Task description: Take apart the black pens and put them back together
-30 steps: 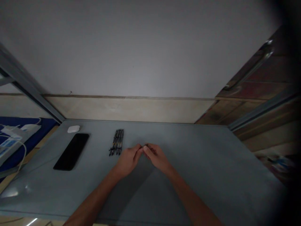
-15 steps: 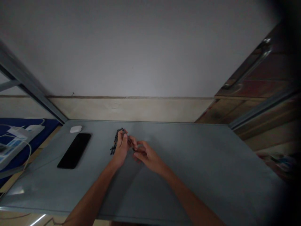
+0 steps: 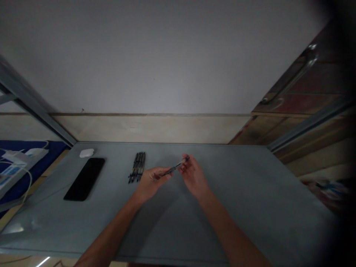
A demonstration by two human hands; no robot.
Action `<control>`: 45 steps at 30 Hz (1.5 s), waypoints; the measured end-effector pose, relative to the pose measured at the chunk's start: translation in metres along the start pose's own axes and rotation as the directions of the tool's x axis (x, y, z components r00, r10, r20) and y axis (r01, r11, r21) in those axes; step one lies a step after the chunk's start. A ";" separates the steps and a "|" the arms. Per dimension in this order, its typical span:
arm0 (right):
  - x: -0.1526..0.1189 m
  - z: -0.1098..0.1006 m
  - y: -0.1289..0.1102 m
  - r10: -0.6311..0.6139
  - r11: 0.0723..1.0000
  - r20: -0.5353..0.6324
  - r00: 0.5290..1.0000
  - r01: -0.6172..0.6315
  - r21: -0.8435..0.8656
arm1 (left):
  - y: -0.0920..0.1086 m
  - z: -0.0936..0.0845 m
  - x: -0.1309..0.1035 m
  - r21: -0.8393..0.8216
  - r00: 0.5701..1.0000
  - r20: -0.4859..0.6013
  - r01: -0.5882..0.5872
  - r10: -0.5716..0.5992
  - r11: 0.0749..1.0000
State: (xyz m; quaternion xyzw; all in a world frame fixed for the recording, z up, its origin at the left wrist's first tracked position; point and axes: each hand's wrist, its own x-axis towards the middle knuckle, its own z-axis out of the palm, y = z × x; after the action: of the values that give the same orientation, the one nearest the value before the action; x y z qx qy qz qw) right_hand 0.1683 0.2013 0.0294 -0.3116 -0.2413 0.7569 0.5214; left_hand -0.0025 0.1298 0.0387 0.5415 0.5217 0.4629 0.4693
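A slim dark pen [image 3: 175, 167] slants up to the right between my two hands, above the grey tabletop. My left hand [image 3: 149, 184] is closed around its lower end, thumb along the barrel. At the upper end, the fingers of my right hand [image 3: 195, 177] are curled about the tip and touch it. Several similar dark pens [image 3: 137, 166] lie side by side in a row on the table, just beyond my left hand.
A black phone [image 3: 85, 180] lies on the left of the grey table [image 3: 250, 193], with a small white case [image 3: 86, 152] behind it. Past the left edge is a white power strip [image 3: 16, 170] with cables. A wall borders the back, and metal posts rise at both rear corners.
My left hand has left the row of pens and moved right with one pen. My right hand has moved up and right to the pen's upper end. The row now shows uncovered.
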 end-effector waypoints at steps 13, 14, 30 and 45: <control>-0.010 0.008 0.001 0.117 0.975 0.253 0.960 -0.159 0.153 | -0.011 0.011 -0.010 0.728 0.896 0.261 -0.427 0.359 0.536; -0.010 0.007 0.000 0.108 0.978 0.248 0.963 -0.148 0.146 | -0.010 0.009 -0.010 0.729 0.883 0.274 -0.448 0.380 0.517; -0.012 0.006 -0.030 -0.062 0.983 0.208 0.976 0.024 0.181 | 0.006 -0.085 0.007 0.865 0.750 -0.459 0.253 0.477 0.434; -0.005 -0.004 -0.030 -0.079 0.981 0.208 0.975 0.039 0.189 | -0.034 -0.220 -0.054 0.598 0.613 -0.772 0.790 -0.168 0.133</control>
State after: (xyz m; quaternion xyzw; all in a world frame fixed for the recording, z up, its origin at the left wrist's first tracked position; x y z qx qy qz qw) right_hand 0.1915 0.2073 0.0485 -0.1712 -0.2347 0.7892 0.5411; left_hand -0.2266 0.0818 0.0331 0.3364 0.9407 0.0198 0.0381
